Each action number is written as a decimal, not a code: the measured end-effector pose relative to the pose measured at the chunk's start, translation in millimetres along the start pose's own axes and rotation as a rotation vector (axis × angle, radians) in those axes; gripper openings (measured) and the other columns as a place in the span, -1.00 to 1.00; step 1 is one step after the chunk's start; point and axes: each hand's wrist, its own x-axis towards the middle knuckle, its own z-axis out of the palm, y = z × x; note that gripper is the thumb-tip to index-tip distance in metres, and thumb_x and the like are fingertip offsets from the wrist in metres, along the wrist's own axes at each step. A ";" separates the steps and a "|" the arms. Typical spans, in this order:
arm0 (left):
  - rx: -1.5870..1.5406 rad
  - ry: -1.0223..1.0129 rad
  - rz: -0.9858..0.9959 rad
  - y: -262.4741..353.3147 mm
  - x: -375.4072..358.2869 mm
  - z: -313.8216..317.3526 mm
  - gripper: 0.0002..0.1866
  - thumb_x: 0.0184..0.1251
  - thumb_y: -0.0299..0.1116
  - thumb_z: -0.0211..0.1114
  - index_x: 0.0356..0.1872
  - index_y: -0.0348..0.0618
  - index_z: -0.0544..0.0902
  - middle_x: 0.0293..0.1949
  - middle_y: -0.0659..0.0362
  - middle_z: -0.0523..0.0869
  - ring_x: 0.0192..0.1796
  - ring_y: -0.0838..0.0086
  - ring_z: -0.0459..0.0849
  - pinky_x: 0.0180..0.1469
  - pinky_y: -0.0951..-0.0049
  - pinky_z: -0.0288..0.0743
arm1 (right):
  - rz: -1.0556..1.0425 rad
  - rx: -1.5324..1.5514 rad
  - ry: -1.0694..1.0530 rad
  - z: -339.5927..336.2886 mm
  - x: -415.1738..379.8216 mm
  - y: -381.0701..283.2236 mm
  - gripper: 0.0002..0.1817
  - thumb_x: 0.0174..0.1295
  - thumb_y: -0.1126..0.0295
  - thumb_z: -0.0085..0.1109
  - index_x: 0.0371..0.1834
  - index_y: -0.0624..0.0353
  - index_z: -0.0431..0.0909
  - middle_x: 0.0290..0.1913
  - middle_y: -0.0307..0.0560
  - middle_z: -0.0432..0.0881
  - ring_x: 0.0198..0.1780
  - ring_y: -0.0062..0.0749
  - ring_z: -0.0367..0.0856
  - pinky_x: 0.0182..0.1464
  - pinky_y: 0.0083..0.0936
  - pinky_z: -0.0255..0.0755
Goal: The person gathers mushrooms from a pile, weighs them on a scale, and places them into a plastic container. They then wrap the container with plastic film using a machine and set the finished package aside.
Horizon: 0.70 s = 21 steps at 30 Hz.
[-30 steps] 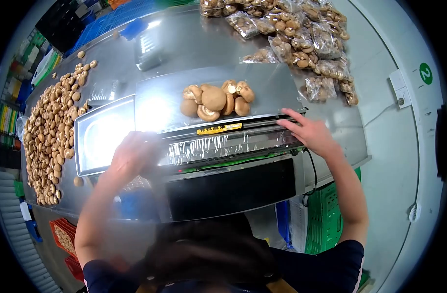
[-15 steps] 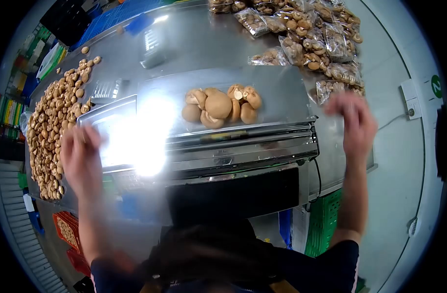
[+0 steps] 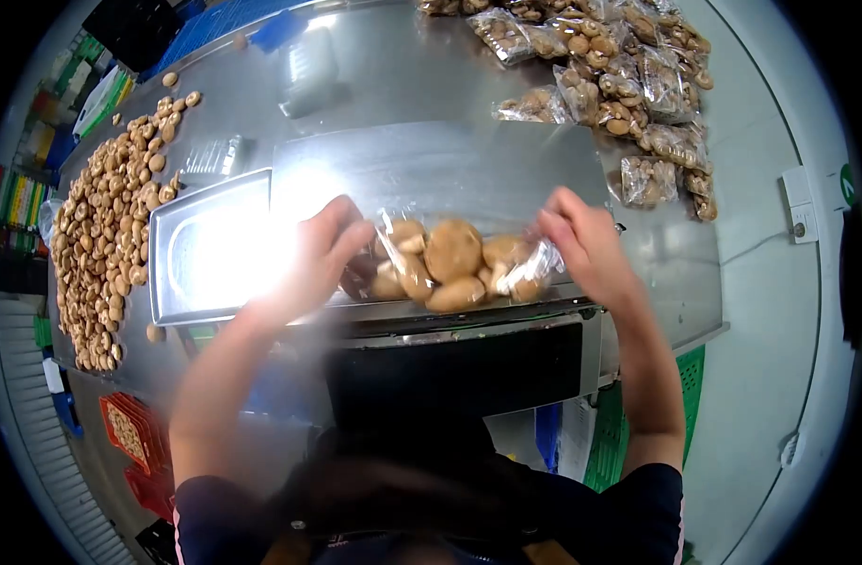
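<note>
Clear plastic film [image 3: 539, 268] stretches around a clump of brown mushrooms [image 3: 453, 249] at the front of the metal wrapping station [image 3: 450, 155]. My left hand [image 3: 318, 254] grips the film at the left end of the pack, thumb and fingers closed. At the opposite end my right hand [image 3: 586, 245] pinches the film, which bunches and shines beside the fingers. Whether a tray lies under the mushrooms cannot be made out. The pack hangs over the roller edge of the station.
A large heap of loose mushrooms [image 3: 111, 226] lies to the left, beside a shallow metal tray [image 3: 155, 273]. Bagged mushrooms [image 3: 671, 89] are piled at the back right. Clear plastic trays [image 3: 214, 155] sit behind the metal tray. Red crates [image 3: 134, 438] stand low on the left.
Both hands have come inward from the sides and taken hold of film at the pack's ends. The mushrooms, earlier lying on the station's plate, are now wrapped in film and nearer to me.
</note>
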 end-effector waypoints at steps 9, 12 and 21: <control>-0.079 0.008 -0.299 -67.2 -100.8 55.9 -0.72 0.59 -0.19 -0.11 -0.26 -0.19 0.37 -0.69 0.16 0.49 -0.78 0.47 0.45 -0.69 0.48 0.33 | 0.389 0.272 0.034 70.9 -112.9 10.8 -0.76 0.40 0.31 0.09 -0.29 0.30 0.45 -0.52 -0.12 0.57 -0.45 -0.58 0.45 -0.34 -0.53 0.42; 0.398 0.285 -0.009 -132.6 -102.0 72.1 -0.71 0.57 -0.24 -0.08 -0.15 -0.27 0.48 -0.46 -0.06 0.61 -0.39 0.15 0.63 -0.27 0.19 0.45 | 0.378 0.245 0.248 119.0 -139.2 47.2 -0.82 0.39 0.34 0.08 -0.19 0.26 0.47 -0.47 -0.07 0.62 -0.41 -0.47 0.61 -0.29 -0.50 0.49; 0.067 0.396 -0.183 -160.0 -141.0 28.9 -0.63 0.51 -0.21 0.12 -0.52 -0.20 0.55 -0.62 0.38 0.44 -0.59 0.73 0.28 -0.57 0.62 0.15 | 0.466 0.164 0.384 141.5 -173.7 32.4 -0.62 0.36 0.29 0.14 -0.60 0.30 0.52 -0.72 -0.16 0.46 -0.67 -0.59 0.37 -0.56 -0.57 0.26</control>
